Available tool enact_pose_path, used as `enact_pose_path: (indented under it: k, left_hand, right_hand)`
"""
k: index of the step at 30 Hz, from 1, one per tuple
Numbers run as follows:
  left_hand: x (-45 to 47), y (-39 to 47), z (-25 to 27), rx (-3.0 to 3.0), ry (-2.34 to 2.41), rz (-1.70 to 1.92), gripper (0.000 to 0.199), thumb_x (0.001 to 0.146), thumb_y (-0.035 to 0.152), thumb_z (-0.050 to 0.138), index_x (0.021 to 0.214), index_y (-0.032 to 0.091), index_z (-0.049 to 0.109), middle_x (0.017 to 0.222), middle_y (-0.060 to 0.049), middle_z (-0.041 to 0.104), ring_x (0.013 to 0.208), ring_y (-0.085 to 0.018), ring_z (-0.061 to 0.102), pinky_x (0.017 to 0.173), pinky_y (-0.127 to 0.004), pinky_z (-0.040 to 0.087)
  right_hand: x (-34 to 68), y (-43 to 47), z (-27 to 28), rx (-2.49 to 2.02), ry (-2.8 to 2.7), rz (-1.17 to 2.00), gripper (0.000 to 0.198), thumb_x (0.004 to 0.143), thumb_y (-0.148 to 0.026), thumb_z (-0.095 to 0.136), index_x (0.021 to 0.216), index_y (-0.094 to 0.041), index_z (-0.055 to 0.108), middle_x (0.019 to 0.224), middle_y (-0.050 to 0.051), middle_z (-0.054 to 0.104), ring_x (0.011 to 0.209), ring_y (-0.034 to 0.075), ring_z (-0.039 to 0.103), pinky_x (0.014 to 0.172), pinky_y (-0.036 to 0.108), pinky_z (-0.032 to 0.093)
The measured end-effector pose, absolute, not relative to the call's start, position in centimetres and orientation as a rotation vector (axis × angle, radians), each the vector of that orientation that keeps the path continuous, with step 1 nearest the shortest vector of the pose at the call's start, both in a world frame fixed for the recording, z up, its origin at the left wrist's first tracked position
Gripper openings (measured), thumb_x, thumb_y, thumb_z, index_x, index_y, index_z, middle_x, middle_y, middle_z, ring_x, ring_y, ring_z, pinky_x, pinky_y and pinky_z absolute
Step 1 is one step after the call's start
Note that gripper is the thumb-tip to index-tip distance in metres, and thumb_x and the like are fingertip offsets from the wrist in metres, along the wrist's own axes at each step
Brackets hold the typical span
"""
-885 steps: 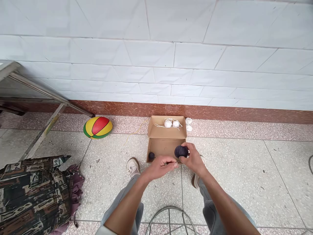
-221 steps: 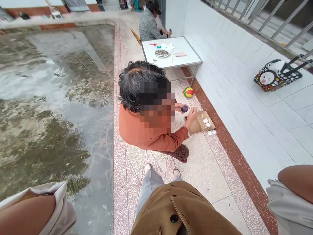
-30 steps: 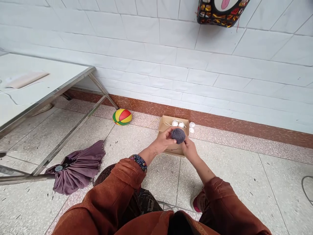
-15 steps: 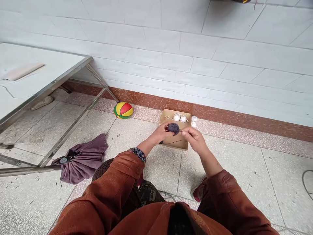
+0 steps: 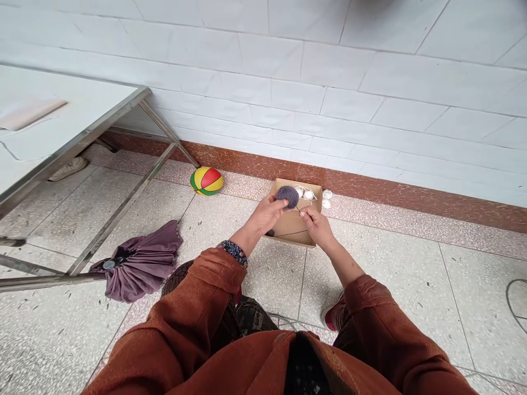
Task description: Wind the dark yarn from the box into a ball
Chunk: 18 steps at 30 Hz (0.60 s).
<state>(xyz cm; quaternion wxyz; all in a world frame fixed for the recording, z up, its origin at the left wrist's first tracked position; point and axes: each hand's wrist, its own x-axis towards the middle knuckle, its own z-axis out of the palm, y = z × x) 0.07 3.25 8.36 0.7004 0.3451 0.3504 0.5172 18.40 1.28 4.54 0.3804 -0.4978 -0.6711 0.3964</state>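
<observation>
My left hand (image 5: 265, 215) is closed around a dark purple-grey ball of yarn (image 5: 287, 197), held above a shallow cardboard box (image 5: 291, 224). Just right of the ball, my right hand (image 5: 315, 224) pinches the dark yarn strand (image 5: 300, 210) between thumb and finger. Inside the box, another length of dark strand runs along the near side from a small dark bundle (image 5: 269, 233) at the left corner. Two white yarn balls (image 5: 308, 195) with loose ends lie at the box's far side, one partly covered by the held ball.
White yarn balls (image 5: 326, 195) rest on the floor right of the box, near the tiled wall (image 5: 337, 82). A colourful ball (image 5: 207, 181) lies by a metal-framed table (image 5: 111, 118). A folded purple umbrella (image 5: 142, 263) is on the floor at left. Cable (image 5: 513, 302) lies far right.
My left hand has raised the dark yarn ball slightly and shifted it left. The right hand has moved a little left and still pinches the strand.
</observation>
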Motion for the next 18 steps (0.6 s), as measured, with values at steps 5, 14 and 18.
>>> enact_pose_path:
  k: [5, 14, 18]
  left_hand:
    - [-0.3, 4.1, 7.8, 0.821, 1.033, 1.296, 0.040, 0.063, 0.020, 0.074, 0.102, 0.016, 0.065, 0.100, -0.004, 0.068, 0.093, -0.017, 0.063, 0.093, -0.033, 0.047]
    - [0.8, 2.1, 7.7, 1.214, 0.961, 0.847, 0.083, 0.062, 0.016, 0.076, 0.140, 0.025, 0.050, 0.111, -0.006, 0.064, 0.094, -0.017, 0.060, 0.088, -0.034, 0.046]
    - [1.1, 1.6, 8.4, 1.168, 0.677, 0.729, 0.090, 0.065, 0.019, 0.078, 0.148, 0.031, 0.043, 0.116, -0.007, 0.064, 0.099, -0.020, 0.061, 0.090, -0.036, 0.045]
  right_hand:
    - [18.3, 0.1, 7.2, -1.045, -1.864, 1.152, 0.027, 0.094, -0.046, 0.054, 0.086, -0.022, 0.064, 0.078, 0.001, 0.064, 0.070, 0.016, 0.055, 0.070, 0.030, 0.044]
    - [20.9, 1.6, 9.9, -1.020, -1.512, 1.140, 0.027, 0.088, -0.049, 0.065, 0.086, -0.023, 0.067, 0.080, 0.001, 0.063, 0.073, 0.016, 0.055, 0.073, 0.031, 0.045]
    - [21.5, 2.8, 7.8, -1.173, -1.496, 1.090, 0.028, 0.090, -0.049, 0.060, 0.087, -0.022, 0.063, 0.077, 0.000, 0.057, 0.071, 0.015, 0.048, 0.070, 0.029, 0.042]
